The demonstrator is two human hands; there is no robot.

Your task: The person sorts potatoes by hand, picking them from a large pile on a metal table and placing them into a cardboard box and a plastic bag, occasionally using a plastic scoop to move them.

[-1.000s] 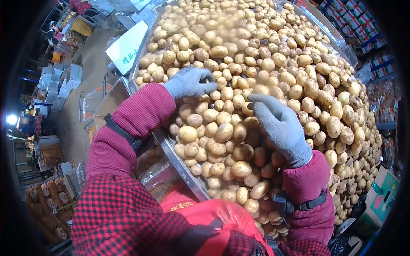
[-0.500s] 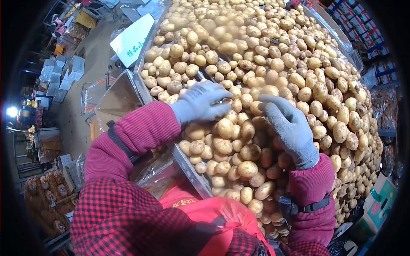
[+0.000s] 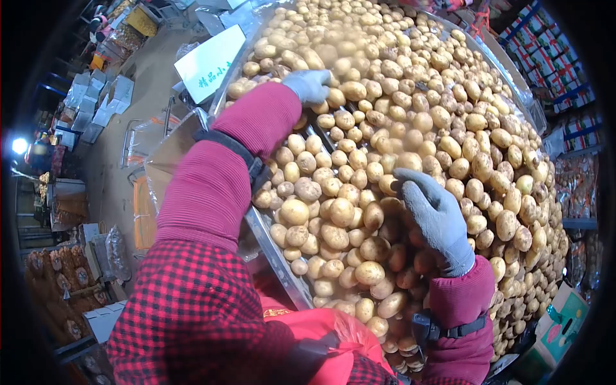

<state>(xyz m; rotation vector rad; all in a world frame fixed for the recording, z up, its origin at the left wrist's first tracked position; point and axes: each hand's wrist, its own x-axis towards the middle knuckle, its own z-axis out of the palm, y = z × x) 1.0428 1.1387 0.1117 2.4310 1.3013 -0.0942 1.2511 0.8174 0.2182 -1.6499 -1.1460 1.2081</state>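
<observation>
A big heap of small yellow-brown potatoes [image 3: 410, 115] fills a metal-edged stall tray [image 3: 273, 253]. My left hand [image 3: 309, 85], in a grey glove, reaches far up the left side of the heap and rests on the potatoes; whether it grips one is hidden. My right hand [image 3: 435, 215], also gloved in grey, lies palm-down on the potatoes near the middle, fingers curled over them. A red plastic bag [image 3: 321, 327] hangs below the tray's near edge, against my chequered jacket.
A white sign with green writing [image 3: 212, 61] stands at the tray's left rim. Left of the stall are a floor aisle, a cardboard box [image 3: 170, 154] and stacked packaged goods. Shelves of boxes line the right side, with a green carton [image 3: 558, 321] at lower right.
My left hand has stretched from the middle of the heap up to its far left part. My right hand has slid slightly down and stayed on the potatoes.
</observation>
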